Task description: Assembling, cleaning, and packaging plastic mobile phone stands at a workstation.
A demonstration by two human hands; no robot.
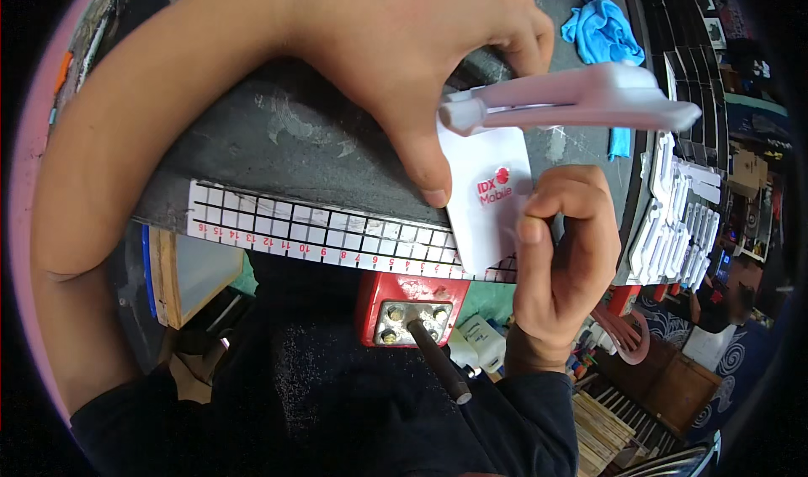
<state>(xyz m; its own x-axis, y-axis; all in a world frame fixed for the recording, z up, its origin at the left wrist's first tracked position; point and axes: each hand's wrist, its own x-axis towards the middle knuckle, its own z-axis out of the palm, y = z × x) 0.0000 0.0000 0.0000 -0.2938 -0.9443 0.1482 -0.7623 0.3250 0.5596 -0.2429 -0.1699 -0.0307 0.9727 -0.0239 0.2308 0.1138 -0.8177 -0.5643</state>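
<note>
A white plastic piece [606, 98] has a long raised arm. Beneath the arm is a flat white panel [471, 153] with red print on it. My left hand [396, 48] reaches over from the far side, its thumb along the panel's left edge and its fingers curled past the raised arm, so it grips the piece. At the panel's right edge my right hand [572, 241] is closed in a pinch, thumb against bent index finger. What lies in that pinch is too small to tell; a faint clear glint shows beside it.
The dark worktop [252, 132] carries a white gridded ruler strip [328, 235] along its near edge. A blue cloth [602, 27] lies at the far right. Several white plastic parts [673, 225] are laid out to the right. Below the edge, a red clamp base [412, 313] has a dark handle.
</note>
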